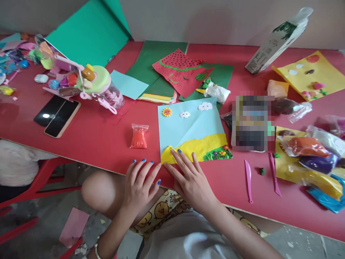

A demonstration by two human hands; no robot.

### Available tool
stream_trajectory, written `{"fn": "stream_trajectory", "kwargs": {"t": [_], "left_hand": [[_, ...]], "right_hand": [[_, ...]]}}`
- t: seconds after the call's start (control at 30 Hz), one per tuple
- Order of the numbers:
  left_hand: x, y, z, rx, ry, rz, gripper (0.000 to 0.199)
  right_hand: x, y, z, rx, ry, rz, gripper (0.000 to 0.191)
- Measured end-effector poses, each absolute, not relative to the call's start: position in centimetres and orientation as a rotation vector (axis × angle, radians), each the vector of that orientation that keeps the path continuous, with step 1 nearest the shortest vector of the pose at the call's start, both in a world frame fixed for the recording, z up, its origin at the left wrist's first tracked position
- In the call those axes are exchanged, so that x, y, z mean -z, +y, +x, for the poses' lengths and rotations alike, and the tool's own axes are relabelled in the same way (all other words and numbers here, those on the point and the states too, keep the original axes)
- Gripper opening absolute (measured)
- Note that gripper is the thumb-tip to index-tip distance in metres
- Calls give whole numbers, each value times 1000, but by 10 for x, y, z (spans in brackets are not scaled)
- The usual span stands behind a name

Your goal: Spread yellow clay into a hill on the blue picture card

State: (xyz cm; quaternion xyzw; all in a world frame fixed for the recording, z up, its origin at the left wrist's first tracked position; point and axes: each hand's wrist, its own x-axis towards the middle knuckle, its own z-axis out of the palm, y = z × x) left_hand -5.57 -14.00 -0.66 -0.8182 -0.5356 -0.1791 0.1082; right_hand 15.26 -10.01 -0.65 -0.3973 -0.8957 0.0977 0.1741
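Note:
A light blue sheet (188, 126) lies on the red table, bearing a sun (167, 112), two small white clouds (205, 106) and a band of yellow clay (205, 144) along its lower part. Green clay with small flowers (217, 153) fills its lower right corner. My right hand (192, 176) rests with spread fingers on the lower edge of the yellow clay, touching it. My left hand (141, 181) is spread at the table's front edge, left of the sheet's lower left corner, and holds nothing.
A bag of red clay (139, 136) lies left of the sheet. Pink tools (248, 181), a blurred device (250, 124) and clay bags (308, 147) are on the right. A lidded jar (114, 95) and phone (62, 117) lie left; a tall carton (277, 43) stands behind.

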Motion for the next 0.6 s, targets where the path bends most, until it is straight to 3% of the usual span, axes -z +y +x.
{"fn": "stream_trajectory", "kwargs": {"t": [0.6], "left_hand": [[6, -117, -74, 446, -1333, -2488, 36]], "right_hand": [[5, -99, 153, -298, -2487, -1086, 46]]}}
